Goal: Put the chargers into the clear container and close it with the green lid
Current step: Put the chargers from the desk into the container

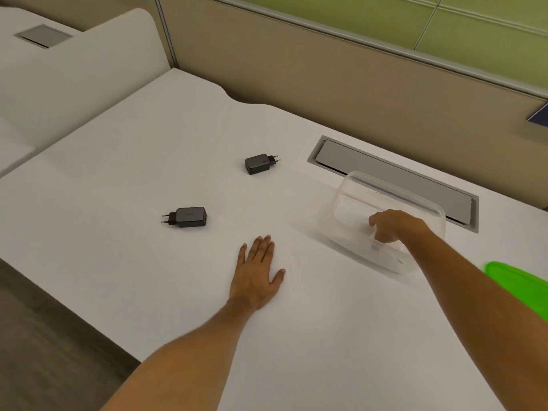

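Note:
Two dark grey chargers lie on the white desk: the near charger (188,217) left of centre with its prongs pointing left, the far charger (259,163) further back with its prongs pointing right. The clear container (355,244) stands uncovered at the right. My right hand (391,225) grips its near rim, with fingers curled over the edge into the container. Flat on the desk, palm down with fingers apart, rests my left hand (257,274), a little in front of the near charger. A part of the green lid (516,281) shows at the right edge.
A grey cable hatch (394,176) is set into the desk just behind the container. A beige partition wall (326,69) runs along the desk's back edge. The desk's left edge drops to a dark floor (44,336). A neighbouring desk lies at the far left.

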